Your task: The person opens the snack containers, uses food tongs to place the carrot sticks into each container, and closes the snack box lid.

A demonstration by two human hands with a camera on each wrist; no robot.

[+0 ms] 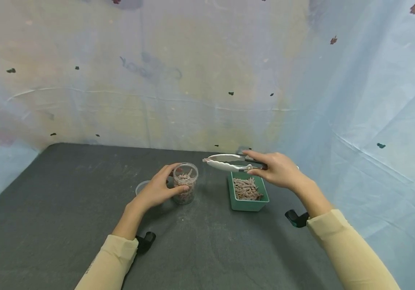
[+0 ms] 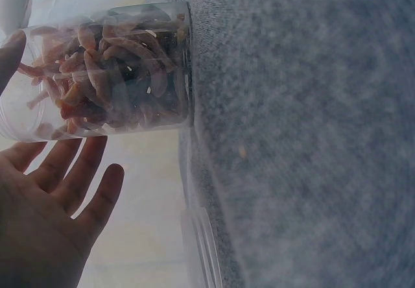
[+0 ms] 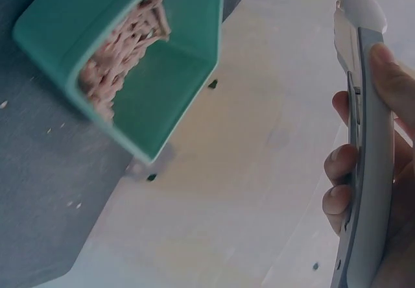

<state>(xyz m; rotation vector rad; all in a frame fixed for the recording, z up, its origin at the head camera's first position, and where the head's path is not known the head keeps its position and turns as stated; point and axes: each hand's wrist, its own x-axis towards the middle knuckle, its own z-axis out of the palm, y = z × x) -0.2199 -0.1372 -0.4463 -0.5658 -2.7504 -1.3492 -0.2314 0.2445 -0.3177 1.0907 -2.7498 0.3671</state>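
Note:
My left hand holds a clear plastic jar upright on the table, thumb across its near side and fingers around the far side. The jar has no lid on and is partly filled with thin, brownish-pink dried strips. My right hand grips metal tongs with dark handles, held level above the table between jar and box. A small brownish-pink piece shows at their tips, right of the jar's mouth. Below the tongs stands a green rectangular box with more strips in it.
A clear round lid lies on the dark grey table, left of the jar and partly behind my left hand. Pale plastic sheeting with small leaf marks hangs behind the table and along its right side. Tiny crumbs dot the tabletop.

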